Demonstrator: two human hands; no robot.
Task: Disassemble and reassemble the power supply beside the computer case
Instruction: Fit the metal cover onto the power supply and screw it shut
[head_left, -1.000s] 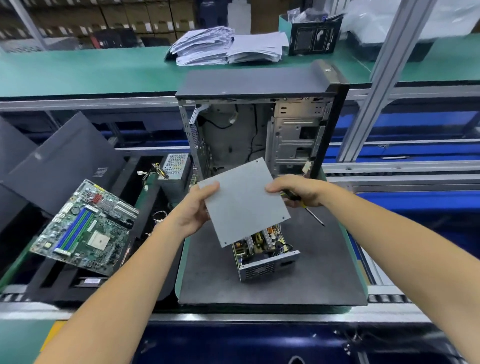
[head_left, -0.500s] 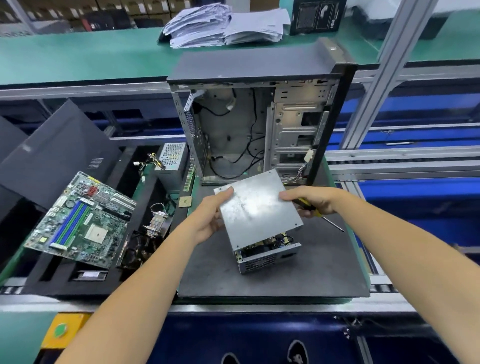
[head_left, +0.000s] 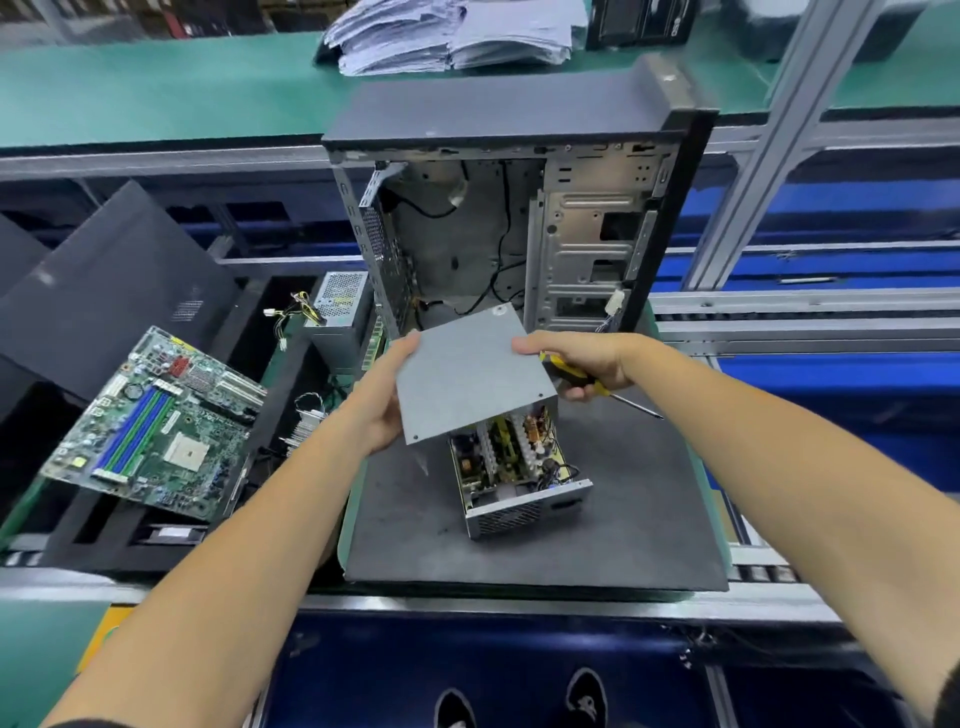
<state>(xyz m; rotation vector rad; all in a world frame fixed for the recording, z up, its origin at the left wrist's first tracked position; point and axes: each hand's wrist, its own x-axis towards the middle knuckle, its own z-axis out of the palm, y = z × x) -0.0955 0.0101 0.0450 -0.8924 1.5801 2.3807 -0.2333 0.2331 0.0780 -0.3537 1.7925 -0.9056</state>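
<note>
Both hands held the grey cover plate above the opened power supply on the dark mat before the computer case: left hand pinching its edge, right hand gripping plate and screwdriver together. Likely mid-disassembly or refitting; next, the plate needed squaring over the housing.

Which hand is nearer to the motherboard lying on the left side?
Left. The left hand holds the left edge of the metal cover, a short gap right of the motherboard. The right hand, holding a screwdriver, is beyond the cover, farther away.
</note>
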